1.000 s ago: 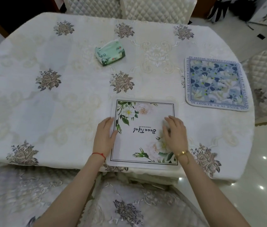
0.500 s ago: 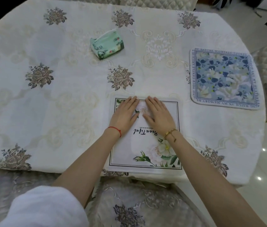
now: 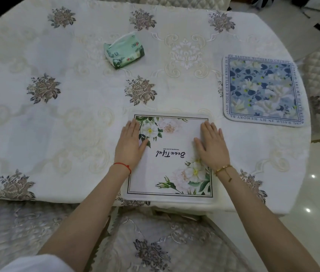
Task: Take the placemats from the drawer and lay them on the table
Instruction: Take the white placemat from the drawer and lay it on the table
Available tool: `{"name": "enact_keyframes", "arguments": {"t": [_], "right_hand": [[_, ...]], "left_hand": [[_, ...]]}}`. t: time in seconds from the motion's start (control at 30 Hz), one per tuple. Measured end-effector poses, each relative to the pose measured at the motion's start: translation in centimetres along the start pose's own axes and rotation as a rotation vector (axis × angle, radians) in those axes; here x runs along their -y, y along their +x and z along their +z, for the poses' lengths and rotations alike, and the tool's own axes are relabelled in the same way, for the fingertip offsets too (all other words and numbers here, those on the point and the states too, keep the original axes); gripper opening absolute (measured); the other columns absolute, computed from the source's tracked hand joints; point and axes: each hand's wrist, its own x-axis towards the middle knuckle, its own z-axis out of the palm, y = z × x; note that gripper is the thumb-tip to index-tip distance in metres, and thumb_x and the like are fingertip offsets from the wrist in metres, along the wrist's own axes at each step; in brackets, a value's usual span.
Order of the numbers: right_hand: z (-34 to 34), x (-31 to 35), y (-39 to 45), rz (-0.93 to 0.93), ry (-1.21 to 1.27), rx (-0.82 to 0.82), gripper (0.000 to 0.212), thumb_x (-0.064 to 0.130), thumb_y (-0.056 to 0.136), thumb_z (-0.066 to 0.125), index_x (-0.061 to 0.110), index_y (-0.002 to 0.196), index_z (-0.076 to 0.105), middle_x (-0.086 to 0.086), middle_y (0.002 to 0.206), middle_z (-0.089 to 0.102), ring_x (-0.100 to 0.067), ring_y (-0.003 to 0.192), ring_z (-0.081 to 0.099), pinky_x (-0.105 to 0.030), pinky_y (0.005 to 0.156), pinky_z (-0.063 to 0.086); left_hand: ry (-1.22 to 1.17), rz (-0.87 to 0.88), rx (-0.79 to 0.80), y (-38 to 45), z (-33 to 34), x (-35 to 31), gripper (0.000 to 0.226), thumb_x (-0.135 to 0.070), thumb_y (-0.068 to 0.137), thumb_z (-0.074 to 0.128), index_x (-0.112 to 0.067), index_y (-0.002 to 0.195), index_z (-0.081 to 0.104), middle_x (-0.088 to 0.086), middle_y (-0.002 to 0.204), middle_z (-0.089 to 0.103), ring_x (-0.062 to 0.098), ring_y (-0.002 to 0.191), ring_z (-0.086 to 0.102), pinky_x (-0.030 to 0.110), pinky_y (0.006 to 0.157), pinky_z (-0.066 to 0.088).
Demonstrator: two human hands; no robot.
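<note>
As I watch from the head camera, hands: both flat, fingers spread, gripping nothing;
left hand [image 3: 130,143]: on white placemat's [image 3: 172,142] left edge;
right hand [image 3: 213,146]: right side;
white placemat: near table [image 3: 37,122] edge, lettering upside down to me;
blue placemat [image 3: 261,89]: far right.

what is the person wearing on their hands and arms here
The left hand has a thin red string bracelet at the wrist, and a white sleeve shows at the upper arm. The right hand has a gold chain bracelet with a small dangling piece. Both forearms are bare; no rings or gloves are visible.
</note>
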Motion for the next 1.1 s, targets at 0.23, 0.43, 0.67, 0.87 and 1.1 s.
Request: {"name": "enact_keyframes", "arguments": {"t": [0.23,0.43,0.67,0.87,1.1], "right_hand": [[2.8,3.3,-3.3,-0.158,-0.028,0.084,0.064,0.043,0.100,0.029,0.016,0.152,0.003,0.001,0.160,-0.001,-0.015,0.146,-0.008,-0.039,0.120,0.001],[1.3,0.0,-5.4,-0.157,-0.084,0.132,0.072,0.058,0.097,0.024,0.020,0.151,-0.004,0.004,0.159,-0.007,-0.008,0.145,-0.011,-0.036,0.120,-0.002],[1.3,0.6,-9.4,0.007,-0.025,0.074,0.070,0.051,0.097,0.024,0.012,0.151,0.002,-0.003,0.160,-0.002,-0.015,0.146,-0.009,-0.038,0.120,-0.003],[3.9,4.6,-12.4,-0.071,-0.047,0.102,0.073,0.053,0.098,0.029,0.014,0.151,-0.002,-0.001,0.160,-0.007,-0.012,0.146,-0.012,-0.034,0.119,-0.004],[2.7,1.2,-15.3,-0.078,-0.138,0.139,0.076,0.062,0.095,0.021,0.017,0.151,-0.007,0.001,0.160,-0.009,-0.010,0.145,-0.011,-0.039,0.119,-0.001]], "left_hand": [[-0.086,0.183,0.071,-4.0,0.5,-1.0,0.065,-0.043,0.099,0.038,-0.017,0.152,0.010,-0.004,0.160,0.003,0.011,0.147,-0.003,0.028,0.120,0.002],[0.023,0.080,0.073,-5.3,0.5,-0.3,0.072,-0.050,0.097,0.035,-0.012,0.152,0.009,0.001,0.160,0.007,0.012,0.147,0.002,0.029,0.120,0.002],[-0.037,-0.051,0.052,-8.3,0.2,-0.7,0.069,-0.043,0.098,0.039,-0.007,0.151,0.011,0.006,0.160,0.009,0.018,0.148,0.003,0.030,0.120,0.001],[0.021,0.162,0.138,-11.7,1.6,-2.6,0.075,-0.057,0.094,0.020,-0.013,0.152,0.002,0.001,0.160,-0.005,0.013,0.146,-0.011,0.027,0.119,-0.005],[0.064,0.078,0.118,-13.7,1.3,-0.7,0.084,-0.066,0.089,0.012,-0.009,0.152,0.009,0.003,0.160,0.005,0.014,0.148,0.002,0.034,0.120,0.011]]}}
